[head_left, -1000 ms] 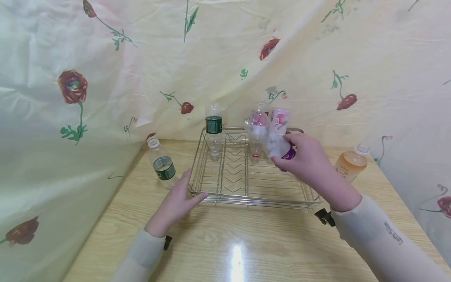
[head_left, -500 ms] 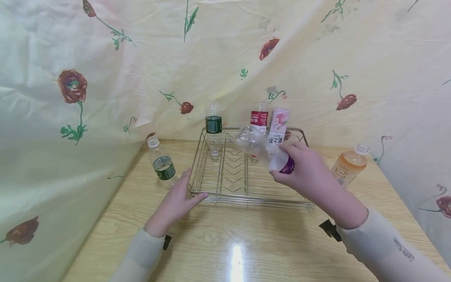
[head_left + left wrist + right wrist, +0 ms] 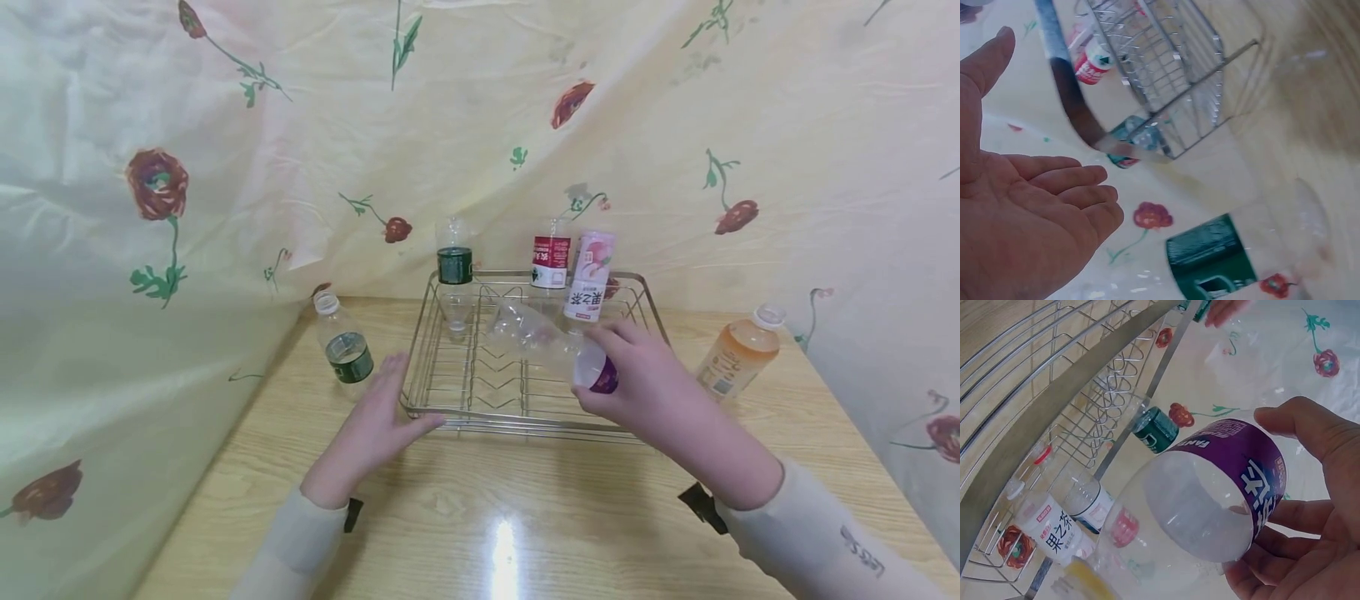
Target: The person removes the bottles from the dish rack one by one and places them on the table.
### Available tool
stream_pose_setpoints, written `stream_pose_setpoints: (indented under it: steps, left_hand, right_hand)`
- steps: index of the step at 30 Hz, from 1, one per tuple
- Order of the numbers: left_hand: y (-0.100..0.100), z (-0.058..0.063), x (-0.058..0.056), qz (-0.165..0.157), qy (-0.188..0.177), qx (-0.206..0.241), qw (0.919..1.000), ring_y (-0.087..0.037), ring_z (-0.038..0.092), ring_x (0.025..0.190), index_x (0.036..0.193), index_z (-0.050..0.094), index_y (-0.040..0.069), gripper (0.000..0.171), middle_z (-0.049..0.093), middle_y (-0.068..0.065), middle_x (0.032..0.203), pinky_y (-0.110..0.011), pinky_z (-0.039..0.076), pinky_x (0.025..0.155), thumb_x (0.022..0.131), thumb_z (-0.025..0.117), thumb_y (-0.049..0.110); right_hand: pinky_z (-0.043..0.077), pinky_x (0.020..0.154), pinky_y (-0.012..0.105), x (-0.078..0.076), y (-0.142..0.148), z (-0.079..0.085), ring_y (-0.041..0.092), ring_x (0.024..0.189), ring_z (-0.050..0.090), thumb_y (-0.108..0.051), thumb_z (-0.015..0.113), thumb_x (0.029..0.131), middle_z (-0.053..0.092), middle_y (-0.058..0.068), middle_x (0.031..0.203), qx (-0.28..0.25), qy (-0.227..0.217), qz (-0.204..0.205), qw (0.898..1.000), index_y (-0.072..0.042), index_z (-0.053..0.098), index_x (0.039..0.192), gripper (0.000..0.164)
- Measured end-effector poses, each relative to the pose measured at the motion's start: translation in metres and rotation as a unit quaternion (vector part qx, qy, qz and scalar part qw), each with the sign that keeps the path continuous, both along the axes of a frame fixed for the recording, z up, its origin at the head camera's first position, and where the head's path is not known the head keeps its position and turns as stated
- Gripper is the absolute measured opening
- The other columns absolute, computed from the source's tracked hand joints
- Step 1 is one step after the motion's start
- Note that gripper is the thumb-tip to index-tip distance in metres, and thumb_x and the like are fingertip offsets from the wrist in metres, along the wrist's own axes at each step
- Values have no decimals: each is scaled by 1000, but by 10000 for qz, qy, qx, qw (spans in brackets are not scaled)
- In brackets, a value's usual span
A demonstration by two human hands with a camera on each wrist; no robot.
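Observation:
My right hand [image 3: 645, 375] grips a clear plastic bottle by its purple label [image 3: 1229, 469]. The bottle [image 3: 536, 333] slants over the middle of the wire rack [image 3: 498, 417], its clear end pointing left. Beside the rack's front left corner is my left hand [image 3: 371, 429], fingers straight and thumb spread, holding nothing. The left wrist view shows its palm [image 3: 1029, 231] facing the rack. Along the rack's back, a green-labelled bottle [image 3: 454, 265], a red-labelled bottle [image 3: 550, 262] and a pink-labelled bottle [image 3: 590, 275] stand neck down.
On the wooden table [image 3: 450, 517], a second green-labelled bottle [image 3: 347, 354] stands left of the rack, close to my left fingers. To the right, past my right hand, is a bottle of orange drink [image 3: 742, 354]. A flowered cloth [image 3: 300, 125] hangs behind and at both sides.
My right hand has come slightly down and nearer with the purple-labelled bottle. Its clear end has swung down and left, uncovering the red-labelled bottle. The left hand has hardly moved.

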State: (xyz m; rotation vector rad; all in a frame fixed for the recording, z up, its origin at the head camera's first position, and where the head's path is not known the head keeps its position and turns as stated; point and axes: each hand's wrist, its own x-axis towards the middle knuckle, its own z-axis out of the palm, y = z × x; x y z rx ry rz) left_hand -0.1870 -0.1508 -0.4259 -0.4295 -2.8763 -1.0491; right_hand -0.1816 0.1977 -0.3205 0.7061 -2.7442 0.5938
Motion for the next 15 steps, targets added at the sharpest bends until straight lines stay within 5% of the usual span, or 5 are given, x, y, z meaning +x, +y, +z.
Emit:
stream_pose_setpoints:
  steps: [15]
  left_hand:
    - [25, 41, 14, -519, 498, -275, 9970, -24, 9, 153, 162, 18, 5, 115, 12, -11, 167, -46, 17, 120, 80, 85, 51]
  right_hand:
    - [51, 64, 35, 10, -6, -10, 23, 83, 55, -23, 88, 72, 62, 12, 107, 386, 577, 281, 9972, 4, 66, 126, 64]
